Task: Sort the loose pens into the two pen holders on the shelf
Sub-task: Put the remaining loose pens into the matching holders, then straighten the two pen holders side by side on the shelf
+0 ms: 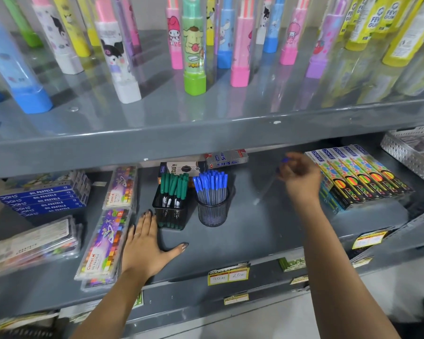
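Observation:
Two black mesh pen holders stand side by side on the grey middle shelf (250,231). The square holder (170,214) on the left is packed with green-capped pens (174,189). The round holder (213,211) on the right is packed with blue-capped pens (211,187). My left hand (145,243) lies flat and open on the shelf just left of the square holder. My right hand (300,176) is raised to the right of the round holder, blurred, fingers closed on a clear blue-capped pen (267,189) that slants down to the left.
Oil pastel boxes (43,199) and crayon packs (103,243) fill the shelf's left. Neon pencil boxes (360,177) sit close on the right, with a metal mesh tray (406,152) behind. Small pen boxes (203,163) stand behind the holders. The upper shelf's edge (206,140) overhangs, carrying colourful tubes.

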Demonstrator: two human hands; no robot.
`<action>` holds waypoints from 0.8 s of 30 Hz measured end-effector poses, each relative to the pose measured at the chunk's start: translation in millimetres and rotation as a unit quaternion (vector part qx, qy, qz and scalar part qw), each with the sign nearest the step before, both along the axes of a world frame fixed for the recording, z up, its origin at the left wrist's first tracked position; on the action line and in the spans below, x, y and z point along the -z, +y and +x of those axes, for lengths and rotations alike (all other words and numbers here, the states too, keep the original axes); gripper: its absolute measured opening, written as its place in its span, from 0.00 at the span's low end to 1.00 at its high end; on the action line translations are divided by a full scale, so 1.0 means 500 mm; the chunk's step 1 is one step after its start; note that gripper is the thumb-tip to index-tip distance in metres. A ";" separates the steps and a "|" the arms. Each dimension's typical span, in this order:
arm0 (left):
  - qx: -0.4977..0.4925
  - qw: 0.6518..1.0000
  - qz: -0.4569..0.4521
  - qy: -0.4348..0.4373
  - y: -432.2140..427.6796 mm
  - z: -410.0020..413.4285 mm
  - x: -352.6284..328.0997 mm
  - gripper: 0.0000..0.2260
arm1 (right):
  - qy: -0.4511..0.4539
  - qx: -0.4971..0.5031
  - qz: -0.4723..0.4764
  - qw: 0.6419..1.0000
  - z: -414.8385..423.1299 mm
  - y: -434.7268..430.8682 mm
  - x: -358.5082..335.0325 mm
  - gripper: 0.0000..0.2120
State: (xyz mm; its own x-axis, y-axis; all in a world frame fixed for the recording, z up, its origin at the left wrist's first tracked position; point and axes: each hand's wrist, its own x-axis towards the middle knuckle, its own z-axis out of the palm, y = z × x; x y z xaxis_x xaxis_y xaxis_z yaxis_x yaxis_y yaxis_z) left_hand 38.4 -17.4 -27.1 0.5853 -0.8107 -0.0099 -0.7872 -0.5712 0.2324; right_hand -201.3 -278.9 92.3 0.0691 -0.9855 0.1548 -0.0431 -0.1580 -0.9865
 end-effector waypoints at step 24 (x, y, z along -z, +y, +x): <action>-0.016 0.999 -0.014 0.029 0.000 -0.002 -0.002 0.60 | 0.273 -0.180 -0.167 0.930 0.178 0.121 0.052 0.26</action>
State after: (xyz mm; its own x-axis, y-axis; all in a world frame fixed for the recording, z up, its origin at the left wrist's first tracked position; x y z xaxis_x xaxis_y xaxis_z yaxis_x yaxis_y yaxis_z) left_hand 37.2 -17.2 -26.1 0.6107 -0.7916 -0.0214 -0.7532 -0.5890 0.2928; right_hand -112.1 -218.3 66.1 0.5433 -0.7870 0.2924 -0.4092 -0.5524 -0.7262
